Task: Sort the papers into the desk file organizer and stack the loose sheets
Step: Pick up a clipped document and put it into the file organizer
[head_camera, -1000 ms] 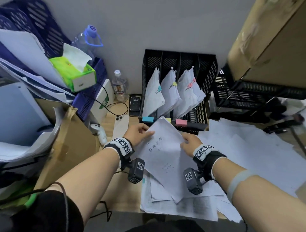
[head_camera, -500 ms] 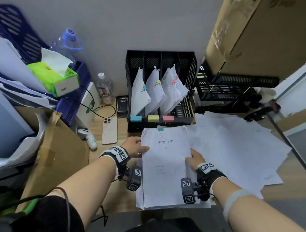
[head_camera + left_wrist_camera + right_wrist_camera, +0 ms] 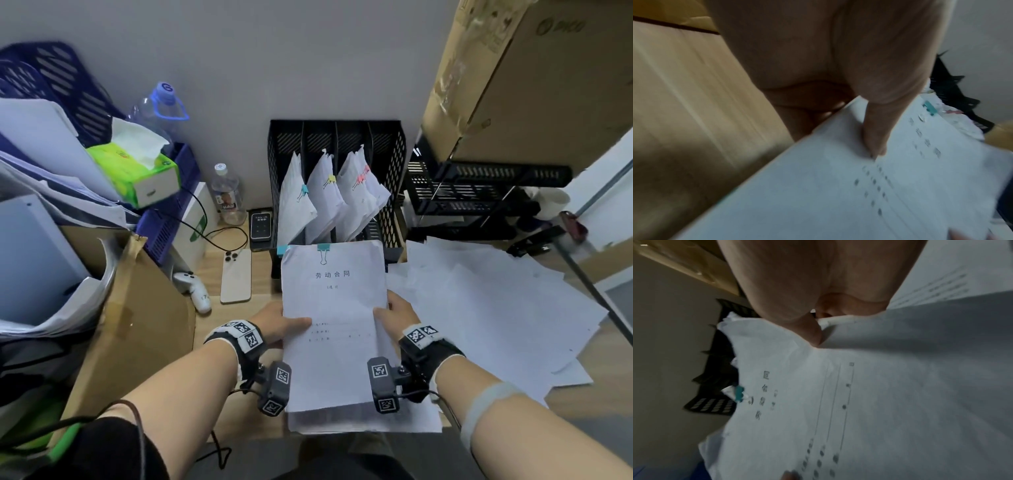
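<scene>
Black wrist straps [image 3: 245,337] with square-code tags carry small grey cameras [image 3: 275,387]; black sleeve, pale band on right forearm.

On the light wooden table [image 3: 212,329] you see a black mesh file organizer [image 3: 394,212] at the rear, a white smartphone [image 3: 235,277] lying face-down, a white controller [image 3: 197,289], a clear plastic bottle [image 3: 227,195], and spread loose white sheets [image 3: 496,308] on the right.
</scene>
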